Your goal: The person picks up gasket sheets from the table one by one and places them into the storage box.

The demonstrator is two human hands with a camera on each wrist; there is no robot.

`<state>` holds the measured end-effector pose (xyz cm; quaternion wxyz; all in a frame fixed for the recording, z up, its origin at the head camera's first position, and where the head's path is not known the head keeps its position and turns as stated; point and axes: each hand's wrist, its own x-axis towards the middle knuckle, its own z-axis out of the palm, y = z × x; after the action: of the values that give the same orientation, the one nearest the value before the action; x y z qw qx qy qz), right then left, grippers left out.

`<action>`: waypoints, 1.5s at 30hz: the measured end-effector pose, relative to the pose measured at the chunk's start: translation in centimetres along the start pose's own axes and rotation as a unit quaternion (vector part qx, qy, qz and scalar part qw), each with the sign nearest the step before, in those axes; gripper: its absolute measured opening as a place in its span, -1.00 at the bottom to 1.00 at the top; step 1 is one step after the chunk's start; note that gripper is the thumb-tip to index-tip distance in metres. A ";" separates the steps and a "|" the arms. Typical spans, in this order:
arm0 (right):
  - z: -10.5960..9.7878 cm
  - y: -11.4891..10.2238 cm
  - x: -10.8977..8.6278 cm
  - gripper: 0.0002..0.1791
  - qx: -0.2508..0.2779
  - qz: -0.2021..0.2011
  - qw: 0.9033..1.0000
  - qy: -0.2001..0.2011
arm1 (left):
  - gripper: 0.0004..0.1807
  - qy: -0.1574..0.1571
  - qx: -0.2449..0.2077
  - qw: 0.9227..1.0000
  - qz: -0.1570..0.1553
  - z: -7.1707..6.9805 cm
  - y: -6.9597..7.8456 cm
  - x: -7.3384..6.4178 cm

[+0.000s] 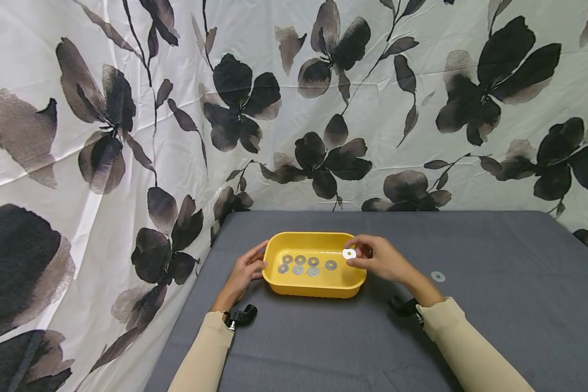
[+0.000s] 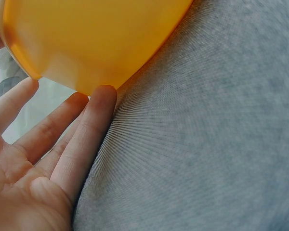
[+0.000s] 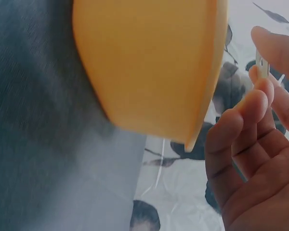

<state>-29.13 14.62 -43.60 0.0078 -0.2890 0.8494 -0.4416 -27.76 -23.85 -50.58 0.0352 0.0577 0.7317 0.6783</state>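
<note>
A yellow tray [image 1: 318, 287] sits on the grey cloth, with several flat metal washers [image 1: 313, 261] lying in two rows on its floor. One washer [image 1: 330, 265] lies a little to the right of these. Over the tray's right end, my right hand [image 1: 381, 258] pinches another washer [image 1: 349, 253] between thumb and fingertips. It shows edge-on between the fingertips in the right wrist view. At the tray's left end, my left hand [image 1: 245, 272] rests against the outer wall. Its straight fingers [image 2: 94, 130] touch the tray's lower edge in the left wrist view.
A single washer [image 1: 438, 276] lies on the grey table cloth [image 1: 495, 256] to the right of my right hand. A white curtain [image 1: 397, 32] with dark flowers hangs behind the table and along its left side. Dark wrist cameras [image 1: 243, 315] sit at both cuffs.
</note>
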 end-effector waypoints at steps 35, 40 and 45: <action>5.8 -3.4 4.1 -0.71 0.032 -0.045 0.998 -0.031 | -0.32 0.002 -0.004 1.000 0.004 0.2 0.2 -0.1; 6.4 -3.6 4.4 -0.71 0.028 -0.043 0.998 -0.041 | -0.32 0.002 -0.004 1.000 0.003 0.2 0.2 0.0; 7.2 -3.7 4.9 -0.71 0.031 -0.041 0.997 -0.050 | -0.32 -0.001 -0.005 1.000 0.001 0.1 0.1 0.1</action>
<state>-29.46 5.22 -43.98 0.0414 -0.3453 0.8212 -0.4525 -27.84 -23.77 -50.49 0.0359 0.0587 0.7283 0.6818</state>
